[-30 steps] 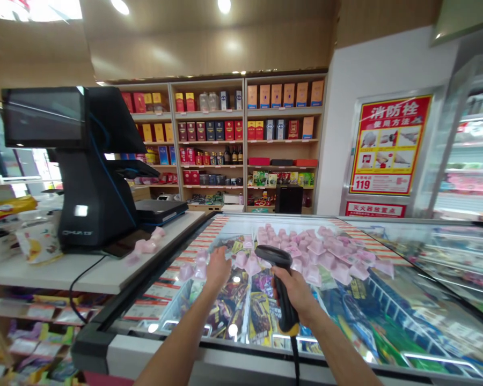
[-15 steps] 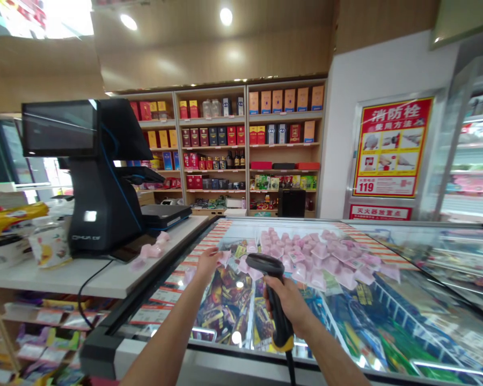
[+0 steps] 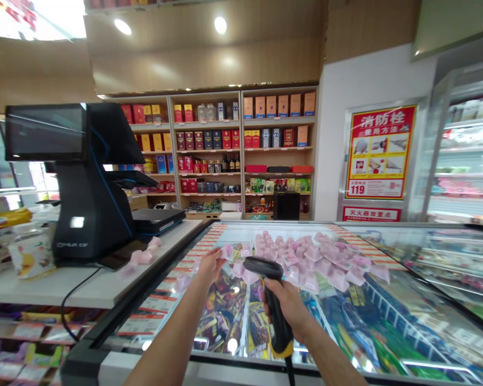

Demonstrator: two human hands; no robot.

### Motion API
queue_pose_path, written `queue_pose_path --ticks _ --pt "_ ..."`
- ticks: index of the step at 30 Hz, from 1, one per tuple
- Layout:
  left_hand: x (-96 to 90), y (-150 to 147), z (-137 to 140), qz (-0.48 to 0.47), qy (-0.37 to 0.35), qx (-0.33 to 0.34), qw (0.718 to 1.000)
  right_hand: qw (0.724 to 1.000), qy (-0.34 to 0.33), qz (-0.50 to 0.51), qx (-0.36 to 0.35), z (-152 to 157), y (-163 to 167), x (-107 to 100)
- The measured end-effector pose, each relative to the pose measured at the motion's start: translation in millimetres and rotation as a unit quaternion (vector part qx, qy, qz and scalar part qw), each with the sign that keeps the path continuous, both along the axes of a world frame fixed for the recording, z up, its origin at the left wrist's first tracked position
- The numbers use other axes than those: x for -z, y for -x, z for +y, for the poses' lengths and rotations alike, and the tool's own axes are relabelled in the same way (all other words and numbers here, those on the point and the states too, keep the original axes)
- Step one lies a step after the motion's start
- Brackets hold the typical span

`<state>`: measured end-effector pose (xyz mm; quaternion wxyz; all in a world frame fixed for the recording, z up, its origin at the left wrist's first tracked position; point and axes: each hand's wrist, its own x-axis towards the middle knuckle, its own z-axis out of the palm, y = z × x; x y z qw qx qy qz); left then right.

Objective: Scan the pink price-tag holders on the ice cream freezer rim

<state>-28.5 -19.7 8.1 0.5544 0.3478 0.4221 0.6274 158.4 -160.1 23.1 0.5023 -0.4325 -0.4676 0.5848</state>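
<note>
My right hand [image 3: 286, 306] is wrapped round the grip of a black and yellow barcode scanner [image 3: 279, 321], whose head points left. With pinched fingers my left hand [image 3: 211, 266] holds a small pink cup-shaped packet [image 3: 227, 252] just left of the scanner's head. Beyond the scanner, a heap of similar pink packets [image 3: 306, 254] is spread over the glass top of a chest freezer [image 3: 225, 230]. A few more pink packets [image 3: 182, 281] rest on the glass left of my left hand.
At the left, a black cash register [image 3: 92, 187] stands on a white counter [image 3: 76, 287], with several pink packets [image 3: 145, 256] beside it. A cable [image 3: 64, 305] hangs over the counter's edge. Shelves [image 3: 241, 126] of boxes line the back wall, and a red fire-hydrant poster [image 3: 380, 153] hangs at right.
The view has turned slightly right, so the surroundings sit further left. The packet in my left hand appears tilted differently. My right hand keeps hold of the scanner.
</note>
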Motion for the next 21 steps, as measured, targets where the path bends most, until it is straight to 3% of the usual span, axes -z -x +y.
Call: queue_pose_path --ticks 6,12,21 --pt "1.7 -0.8 5.4 0.023 0.021 -0.041 0.999 1.0 0.001 -0.009 0.008 4.5 -2.1 3.3" --pt "6.7 -4.9 11.6 0.124 0.029 -0.093 0.988 1.0 -0.009 0.017 0.016 12.4 -4.4 7.5" --pt "32.4 -10.8 19.4 0.37 0.015 -0.181 0.911 0.999 -0.017 -0.026 0.034 20.7 -8.8 9.3"
